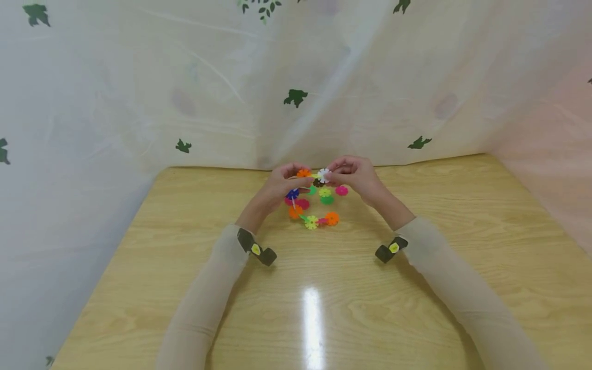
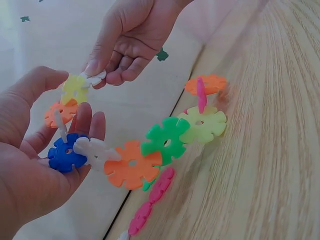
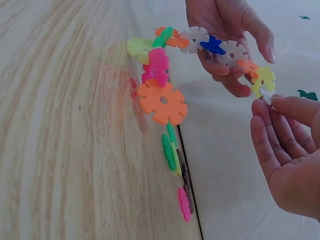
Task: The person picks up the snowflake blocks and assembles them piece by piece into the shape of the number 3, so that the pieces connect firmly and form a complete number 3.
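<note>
A chain of flower-shaped plastic discs runs from the hands down to the table. My left hand (image 1: pixel 273 190) holds its raised part, with the blue disc (image 2: pixel 67 153) and an orange disc (image 2: pixel 60 114) against its fingers and the thumb tip beside the yellow disc (image 2: pixel 74 89). Between thumb and fingertips, my right hand (image 3: pixel 292 150) pinches a white disc (image 3: pixel 267 96) that touches the yellow one. Lower in the chain are a green disc (image 2: pixel 166 142), a pale yellow one (image 2: pixel 204 124) and, at the far end, an orange one (image 3: pixel 162 101).
More discs lie behind the chain on the wooden table (image 1: pixel 324 308), among them a pink one (image 1: pixel 341 190) and a green one (image 1: pixel 327 200). A pale curtain (image 1: pixel 222 92) with green leaf shapes hangs along the table's back edge.
</note>
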`<state>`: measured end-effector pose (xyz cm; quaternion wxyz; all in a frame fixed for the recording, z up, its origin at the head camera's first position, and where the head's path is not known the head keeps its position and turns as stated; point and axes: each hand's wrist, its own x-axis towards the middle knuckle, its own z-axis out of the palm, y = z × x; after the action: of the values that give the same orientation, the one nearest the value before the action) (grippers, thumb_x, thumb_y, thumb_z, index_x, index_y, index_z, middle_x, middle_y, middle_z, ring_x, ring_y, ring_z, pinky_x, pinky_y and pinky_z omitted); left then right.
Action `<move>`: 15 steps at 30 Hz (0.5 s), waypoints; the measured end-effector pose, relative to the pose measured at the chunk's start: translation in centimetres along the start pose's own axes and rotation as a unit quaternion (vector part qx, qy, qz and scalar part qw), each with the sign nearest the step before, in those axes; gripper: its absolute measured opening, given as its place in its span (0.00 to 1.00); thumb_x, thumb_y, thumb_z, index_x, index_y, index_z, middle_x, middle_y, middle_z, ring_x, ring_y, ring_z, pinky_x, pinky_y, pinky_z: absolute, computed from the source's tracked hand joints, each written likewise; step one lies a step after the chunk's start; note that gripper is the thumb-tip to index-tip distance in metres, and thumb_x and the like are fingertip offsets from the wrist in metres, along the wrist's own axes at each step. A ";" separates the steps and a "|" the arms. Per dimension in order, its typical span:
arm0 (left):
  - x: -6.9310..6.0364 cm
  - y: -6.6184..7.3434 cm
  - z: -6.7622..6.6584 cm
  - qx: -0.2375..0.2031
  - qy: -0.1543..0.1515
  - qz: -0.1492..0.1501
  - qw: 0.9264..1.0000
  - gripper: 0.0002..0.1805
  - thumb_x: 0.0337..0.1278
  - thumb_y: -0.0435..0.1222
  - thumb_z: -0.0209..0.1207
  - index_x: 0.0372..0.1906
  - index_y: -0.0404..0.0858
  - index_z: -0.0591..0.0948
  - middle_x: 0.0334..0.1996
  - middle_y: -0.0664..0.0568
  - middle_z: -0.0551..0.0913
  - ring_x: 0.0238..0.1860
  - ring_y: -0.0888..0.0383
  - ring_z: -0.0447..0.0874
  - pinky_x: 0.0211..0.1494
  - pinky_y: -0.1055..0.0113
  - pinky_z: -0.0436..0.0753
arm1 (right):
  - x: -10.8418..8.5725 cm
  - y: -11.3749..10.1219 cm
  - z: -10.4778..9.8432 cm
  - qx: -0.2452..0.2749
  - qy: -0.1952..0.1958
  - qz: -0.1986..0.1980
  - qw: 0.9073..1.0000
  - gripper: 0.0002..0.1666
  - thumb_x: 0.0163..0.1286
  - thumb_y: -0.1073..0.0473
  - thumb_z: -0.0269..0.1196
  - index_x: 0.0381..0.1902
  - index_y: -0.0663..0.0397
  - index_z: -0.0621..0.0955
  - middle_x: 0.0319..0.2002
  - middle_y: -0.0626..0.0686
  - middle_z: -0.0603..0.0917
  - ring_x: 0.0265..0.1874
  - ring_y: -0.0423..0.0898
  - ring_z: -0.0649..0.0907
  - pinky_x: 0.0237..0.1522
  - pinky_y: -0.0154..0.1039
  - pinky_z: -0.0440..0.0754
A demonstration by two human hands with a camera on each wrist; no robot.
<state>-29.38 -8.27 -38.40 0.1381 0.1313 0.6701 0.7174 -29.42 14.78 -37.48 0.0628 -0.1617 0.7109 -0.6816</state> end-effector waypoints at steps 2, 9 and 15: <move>-0.1 0.0 0.0 0.000 0.000 0.005 1.000 0.07 0.67 0.27 0.61 0.48 0.33 0.80 0.40 0.52 0.83 0.40 0.58 0.87 0.60 0.47 0.85 | 0.0 0.0 0.1 -0.001 -0.005 0.003 1.000 0.07 0.67 0.67 0.69 0.41 0.64 0.83 0.30 0.49 0.90 0.30 0.45 0.90 0.42 0.43 0.91; -0.2 0.0 0.1 -0.005 0.008 0.020 1.000 0.07 0.65 0.25 0.62 0.46 0.31 0.81 0.37 0.54 0.85 0.39 0.58 0.87 0.61 0.44 0.83 | 0.1 0.0 0.0 -0.011 -0.028 0.016 0.999 0.08 0.68 0.66 0.69 0.43 0.63 0.82 0.31 0.48 0.90 0.32 0.43 0.89 0.46 0.47 0.91; -0.3 0.1 0.0 0.001 0.014 0.011 1.000 0.09 0.64 0.26 0.63 0.47 0.30 0.82 0.36 0.53 0.87 0.42 0.52 0.87 0.62 0.45 0.83 | 0.0 -0.5 -0.8 -0.082 -0.063 0.040 0.994 0.12 0.69 0.62 0.69 0.48 0.60 0.82 0.36 0.47 0.89 0.40 0.50 0.89 0.55 0.52 0.88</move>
<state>-29.14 -8.35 -38.32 0.1207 0.1285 0.6714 0.7198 -29.65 15.56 -36.96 0.1215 -0.1800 0.7651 -0.6062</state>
